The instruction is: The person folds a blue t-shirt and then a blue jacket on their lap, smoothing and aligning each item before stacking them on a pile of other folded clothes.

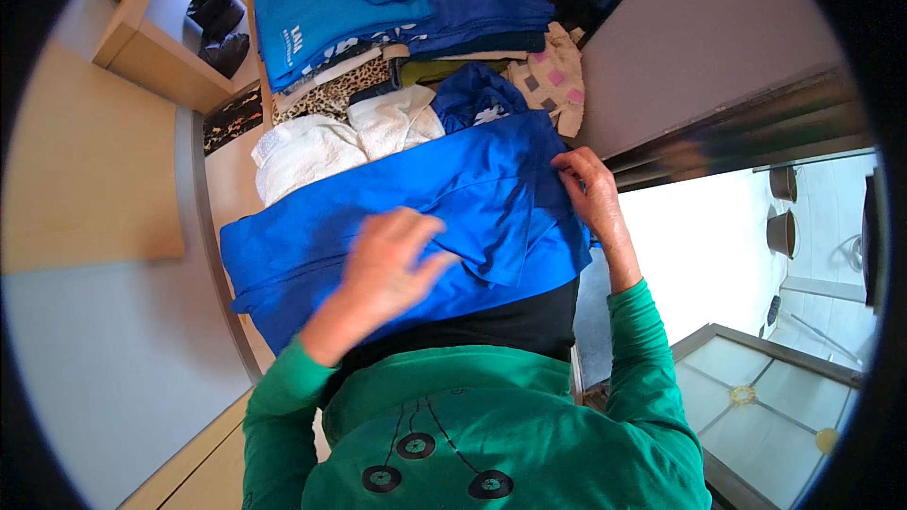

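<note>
A blue garment (pixel 319 219) lies spread across my lap and the near end of the clothes, its right part folded over in wrinkled layers. My left hand (pixel 393 262), blurred, is over the middle of it with thumb and fingers apart and nothing seen in them. At the garment's right edge, my right hand (pixel 592 188) touches the cloth with bent fingers; whether it pinches the fabric is unclear. Just beyond lie a white terry cloth (pixel 308 152) and a crumpled dark blue piece of clothing (pixel 475 95).
Behind are stacked folded clothes, with a bright blue garment (pixel 333 7) bearing writing on top. A beige cloth with coloured squares (pixel 556 78) hangs at the right. A wooden shelf (pixel 166 64) holds black items at left. A glass-paned door (pixel 765 397) stands at lower right.
</note>
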`<state>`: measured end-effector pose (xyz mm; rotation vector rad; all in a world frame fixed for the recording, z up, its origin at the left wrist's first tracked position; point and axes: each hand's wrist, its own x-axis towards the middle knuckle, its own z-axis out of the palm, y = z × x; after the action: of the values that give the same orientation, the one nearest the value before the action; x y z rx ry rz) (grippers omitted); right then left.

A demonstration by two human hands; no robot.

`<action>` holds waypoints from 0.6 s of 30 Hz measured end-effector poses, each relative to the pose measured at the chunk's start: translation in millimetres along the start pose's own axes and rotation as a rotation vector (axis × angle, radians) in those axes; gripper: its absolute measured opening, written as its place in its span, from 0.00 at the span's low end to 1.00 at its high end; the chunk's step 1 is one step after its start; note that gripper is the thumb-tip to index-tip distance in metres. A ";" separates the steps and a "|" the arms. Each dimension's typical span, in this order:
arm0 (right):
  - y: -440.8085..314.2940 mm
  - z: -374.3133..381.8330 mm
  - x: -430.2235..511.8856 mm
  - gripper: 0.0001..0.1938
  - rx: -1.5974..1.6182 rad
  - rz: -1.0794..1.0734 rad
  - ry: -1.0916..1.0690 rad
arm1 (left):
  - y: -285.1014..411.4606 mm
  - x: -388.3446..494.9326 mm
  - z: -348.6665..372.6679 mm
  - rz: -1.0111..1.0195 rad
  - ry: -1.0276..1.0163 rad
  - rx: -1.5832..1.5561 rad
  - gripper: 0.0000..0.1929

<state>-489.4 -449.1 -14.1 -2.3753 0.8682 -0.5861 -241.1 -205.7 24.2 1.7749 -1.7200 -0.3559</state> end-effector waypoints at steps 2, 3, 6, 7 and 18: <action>2.2 3.7 -3.1 0.12 -0.057 -0.046 0.040 | 33.7 17.5 39.1 0.020 -0.139 -0.034 0.21; 2.5 5.2 -5.5 0.12 -0.074 -0.064 0.063 | 44.8 23.5 54.8 0.040 -0.212 0.007 0.23; 2.6 7.7 -13.7 0.13 -0.093 -0.093 0.103 | 58.4 31.2 84.7 0.073 -0.189 0.060 0.22; 2.1 9.2 -16.5 0.12 -0.087 -0.110 0.127 | 59.3 32.2 90.7 0.070 -0.160 0.080 0.21; 1.5 -3.2 -6.6 0.21 -0.052 -0.168 0.052 | 50.1 39.6 89.3 -0.010 -0.176 -0.038 0.05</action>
<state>-496.5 -446.6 -14.0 -2.5065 0.7184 -0.7021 -329.8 -263.6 -4.5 1.7697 -1.8128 -0.5597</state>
